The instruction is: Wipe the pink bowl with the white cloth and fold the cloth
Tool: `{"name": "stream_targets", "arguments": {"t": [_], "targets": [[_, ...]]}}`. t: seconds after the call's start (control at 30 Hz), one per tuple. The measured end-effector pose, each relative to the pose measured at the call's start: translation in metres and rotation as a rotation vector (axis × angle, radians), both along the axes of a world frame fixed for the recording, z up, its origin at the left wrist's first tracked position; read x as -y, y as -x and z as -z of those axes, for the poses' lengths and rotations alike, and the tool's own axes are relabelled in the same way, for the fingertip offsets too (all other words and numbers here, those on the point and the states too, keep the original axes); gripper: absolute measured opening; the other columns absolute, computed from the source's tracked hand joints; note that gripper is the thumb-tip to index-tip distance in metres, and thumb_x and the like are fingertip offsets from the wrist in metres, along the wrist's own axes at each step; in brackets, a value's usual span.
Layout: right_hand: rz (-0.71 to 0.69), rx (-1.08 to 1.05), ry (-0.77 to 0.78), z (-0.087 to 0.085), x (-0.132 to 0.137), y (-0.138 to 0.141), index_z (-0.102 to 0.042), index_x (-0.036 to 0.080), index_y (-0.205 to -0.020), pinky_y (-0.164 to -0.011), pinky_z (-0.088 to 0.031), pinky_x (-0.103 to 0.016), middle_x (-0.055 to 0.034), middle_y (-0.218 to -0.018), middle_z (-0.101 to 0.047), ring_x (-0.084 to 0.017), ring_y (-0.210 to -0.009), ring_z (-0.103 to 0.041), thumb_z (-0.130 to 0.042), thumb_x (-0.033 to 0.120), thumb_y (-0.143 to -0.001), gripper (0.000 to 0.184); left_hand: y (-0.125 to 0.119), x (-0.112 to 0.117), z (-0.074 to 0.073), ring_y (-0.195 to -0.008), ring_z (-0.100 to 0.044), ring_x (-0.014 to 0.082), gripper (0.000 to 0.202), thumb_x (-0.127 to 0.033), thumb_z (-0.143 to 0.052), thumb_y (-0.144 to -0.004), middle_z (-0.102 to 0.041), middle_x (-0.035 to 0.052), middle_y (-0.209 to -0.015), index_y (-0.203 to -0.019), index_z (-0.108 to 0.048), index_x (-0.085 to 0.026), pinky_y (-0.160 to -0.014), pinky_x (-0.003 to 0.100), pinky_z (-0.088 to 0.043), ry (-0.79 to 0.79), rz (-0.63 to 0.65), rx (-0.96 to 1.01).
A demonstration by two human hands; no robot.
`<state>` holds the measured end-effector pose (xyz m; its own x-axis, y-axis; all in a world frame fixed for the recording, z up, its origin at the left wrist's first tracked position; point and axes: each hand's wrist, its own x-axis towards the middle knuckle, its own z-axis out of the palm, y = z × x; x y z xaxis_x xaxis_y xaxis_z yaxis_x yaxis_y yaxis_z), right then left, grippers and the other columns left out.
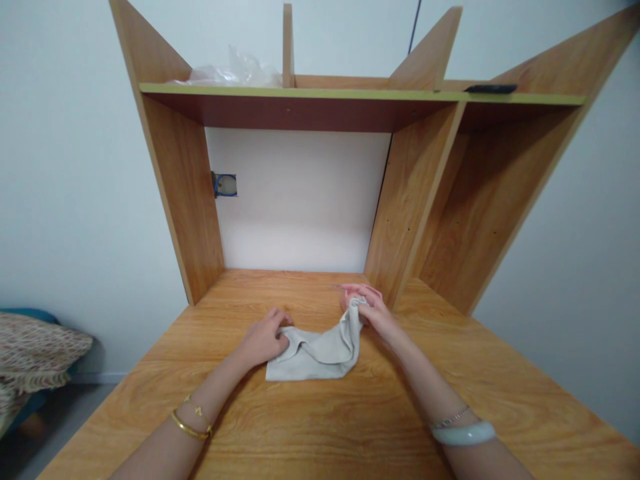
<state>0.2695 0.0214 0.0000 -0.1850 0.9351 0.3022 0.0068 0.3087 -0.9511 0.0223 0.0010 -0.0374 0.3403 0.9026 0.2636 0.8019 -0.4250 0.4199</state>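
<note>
Basically, grey cloth (320, 360) lies on the surface (310, 427) between both hands, long axis left-right; right hand (376, 312) grips its raised right end, pink item (371, 291) at those fingers; left hand (266, 337) curls, touching the left end, pinch unclear.

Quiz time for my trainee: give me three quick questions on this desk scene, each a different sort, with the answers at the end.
1. Multiple choice. Where does the crumpled clear plastic lie?
(a) on the desktop
(b) on the shelf
(c) on the floor

2. True or false? The right hand holds up one end of the grey cloth.

3. Fill the gap. The gold bangle is on the person's ____ arm.

Key: 1. b; 2. true; 3. left.
</note>
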Motion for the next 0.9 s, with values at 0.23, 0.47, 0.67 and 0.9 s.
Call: {"name": "stream_targets", "arguments": {"t": [0.23,0.47,0.67,0.9], "targets": [[0.205,-0.224,-0.041,0.001,-0.005,-0.003,-0.054,0.019,-0.079,-0.041,-0.03,-0.018,0.0055,-0.057,-0.052,-0.007,-0.044,-0.041,-0.051,0.021,-0.057,0.022,-0.001,0.002,-0.007,-0.077,-0.051,0.0161,0.039,-0.012,-0.043,-0.065,-0.044,0.005,-0.106,-0.103,-0.049,-0.02,-0.07,0.029,-0.041,-0.088,-0.053,0.061],[0.185,-0.241,-0.069,0.004,-0.007,-0.004,-0.053,0.019,-0.08,-0.035,-0.024,-0.017,0.0075,-0.053,-0.046,-0.005,-0.038,-0.035,-0.048,0.018,-0.057,0.024,-0.005,0.012,-0.011,-0.073,-0.049,0.0143,0.025,-0.023,-0.049,-0.071,-0.046,0.0019,-0.098,-0.096,-0.05,-0.022,-0.067,0.026,-0.039,-0.054,0.199,-0.031],[0.212,-0.229,-0.057,0.003,-0.007,-0.004,-0.054,0.019,-0.083,-0.036,-0.024,-0.018,0.0073,-0.054,-0.048,-0.005,-0.037,-0.034,-0.047,0.016,-0.056,0.028,-0.006,0.011,-0.007,-0.071,-0.048,0.0139,0.027,-0.021,-0.049,-0.069,-0.049,0.0007,-0.091,-0.096,-0.051,-0.022,-0.062,0.024,-0.037,-0.007,0.222,-0.078],[0.273,-0.227,-0.081,0.0,-0.006,-0.007,-0.054,0.019,-0.085,-0.038,-0.024,-0.019,0.0068,-0.053,-0.047,-0.007,-0.04,-0.035,-0.046,0.017,-0.055,0.031,-0.004,0.006,-0.008,-0.068,-0.047,0.0124,0.02,-0.01,-0.041,-0.068,-0.051,0.0016,-0.081,-0.08,-0.055,-0.018,-0.063,0.022,-0.037,-0.065,0.223,0.065]]}}
